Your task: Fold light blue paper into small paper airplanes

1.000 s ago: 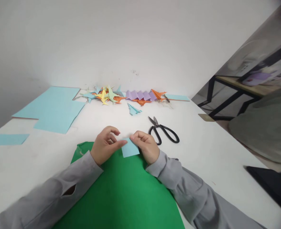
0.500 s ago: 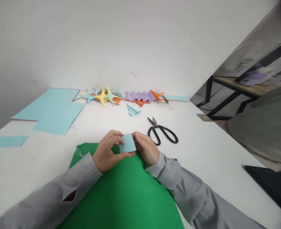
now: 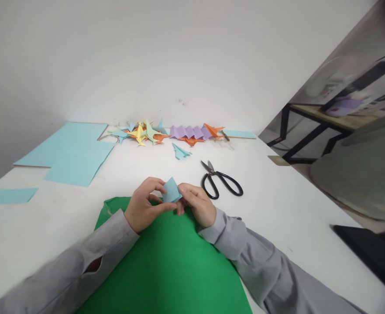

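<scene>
A small light blue piece of paper [image 3: 171, 190] is held up between both hands, above the far end of a green surface [image 3: 166, 261]. My left hand [image 3: 146, 204] has its fingertips on the paper's left side, with the thumb along its lower edge. Thumb and fingers of my right hand [image 3: 198, 204] pinch the right corner. To the right of that hand, black-handled scissors [image 3: 212, 172] lie on the table with their blades apart. A folded blue paper shape [image 3: 180, 151] rests beyond the hands.
Against the wall lie a pile of colourful folded papers [image 3: 142, 133] and a pleated purple paper [image 3: 190, 132]. Blue sheets [image 3: 71, 150] cover the table's back left, with a smaller blue piece [image 3: 11, 196] nearer. A black object [image 3: 362, 244] is at the right edge.
The blue paper has turned from nearly square-on to tilted, with one corner pointing up. My right fingers have shifted onto its right corner.
</scene>
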A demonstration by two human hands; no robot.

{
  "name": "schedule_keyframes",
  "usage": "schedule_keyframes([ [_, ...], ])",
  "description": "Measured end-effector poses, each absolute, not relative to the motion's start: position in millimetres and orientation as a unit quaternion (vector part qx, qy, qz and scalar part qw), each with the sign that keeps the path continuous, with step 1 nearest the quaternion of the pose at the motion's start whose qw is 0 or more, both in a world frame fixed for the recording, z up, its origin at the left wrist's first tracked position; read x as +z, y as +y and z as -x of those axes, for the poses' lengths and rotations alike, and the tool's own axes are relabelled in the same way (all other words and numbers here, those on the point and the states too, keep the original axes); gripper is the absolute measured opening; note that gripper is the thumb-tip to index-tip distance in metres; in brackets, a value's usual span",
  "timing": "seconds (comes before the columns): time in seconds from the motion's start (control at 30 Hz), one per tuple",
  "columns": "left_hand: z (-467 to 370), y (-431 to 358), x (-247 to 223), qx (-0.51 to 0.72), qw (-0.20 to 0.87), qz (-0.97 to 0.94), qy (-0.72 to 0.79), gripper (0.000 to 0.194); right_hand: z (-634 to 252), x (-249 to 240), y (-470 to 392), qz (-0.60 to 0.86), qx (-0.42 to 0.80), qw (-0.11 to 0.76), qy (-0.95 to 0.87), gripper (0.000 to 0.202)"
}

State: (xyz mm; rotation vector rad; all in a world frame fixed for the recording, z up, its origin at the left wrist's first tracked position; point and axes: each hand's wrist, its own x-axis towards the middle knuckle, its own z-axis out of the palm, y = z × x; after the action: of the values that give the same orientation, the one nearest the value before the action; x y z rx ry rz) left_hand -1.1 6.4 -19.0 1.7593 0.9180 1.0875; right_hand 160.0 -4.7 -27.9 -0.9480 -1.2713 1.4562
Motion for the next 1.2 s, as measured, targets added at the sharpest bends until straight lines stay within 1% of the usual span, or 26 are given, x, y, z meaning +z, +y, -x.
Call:
schedule_keyframes([
  [0.17, 0, 7, -20, 0.447, 0.444, -0.681, 0.374, 0.025, -160, -28, -4, 0.379, 0.606, 0.489, -0.5, 0.033],
  [0.3, 0, 7, -20, 0.442, 0.456, -0.675, 0.376, 0.016, -161, -28, -3, 0.383, 0.6, 0.507, -0.486, 0.028],
  [0.43, -1, 8, -18, 0.441, 0.469, -0.662, 0.384, 0.017, -161, -28, -3, 0.388, 0.587, 0.51, -0.495, 0.026],
  [0.5, -1, 8, -17, 0.454, 0.474, -0.643, 0.394, 0.017, -160, -27, -4, 0.375, 0.582, 0.511, -0.509, 0.029],
  [0.63, 0, 8, -12, 0.453, 0.448, -0.638, 0.431, 0.015, -158, -28, -6, 0.359, 0.555, 0.497, -0.563, 0.044],
  [0.7, 1, 8, -10, 0.44, 0.422, -0.657, 0.444, 0.013, -156, -28, -6, 0.378, 0.534, 0.489, -0.577, 0.039],
  [0.77, 2, 8, -10, 0.431, 0.426, -0.659, 0.445, 0.012, -155, -29, -5, 0.396, 0.523, 0.487, -0.577, 0.026],
  [0.8, 2, 8, -10, 0.429, 0.436, -0.653, 0.446, 0.012, -155, -29, -4, 0.401, 0.523, 0.489, -0.572, 0.022],
  [0.87, 1, 8, -10, 0.432, 0.466, -0.629, 0.448, 0.017, -156, -29, -2, 0.408, 0.53, 0.502, -0.548, 0.023],
  [0.97, -2, 6, -10, 0.431, 0.527, -0.583, 0.444, 0.031, -158, -30, 0, 0.416, 0.552, 0.537, -0.484, 0.025],
  [1.03, -3, 5, -9, 0.408, 0.571, -0.573, 0.422, 0.039, -159, -30, 1, 0.419, 0.562, 0.548, -0.456, 0.026],
  [1.07, -3, 4, -8, 0.392, 0.588, -0.578, 0.409, 0.039, -159, -31, 2, 0.421, 0.564, 0.548, -0.452, 0.027],
  [1.2, 1, 5, -9, 0.345, 0.654, -0.57, 0.357, 0.024, -160, -32, 3, 0.427, 0.551, 0.552, -0.458, 0.024],
])
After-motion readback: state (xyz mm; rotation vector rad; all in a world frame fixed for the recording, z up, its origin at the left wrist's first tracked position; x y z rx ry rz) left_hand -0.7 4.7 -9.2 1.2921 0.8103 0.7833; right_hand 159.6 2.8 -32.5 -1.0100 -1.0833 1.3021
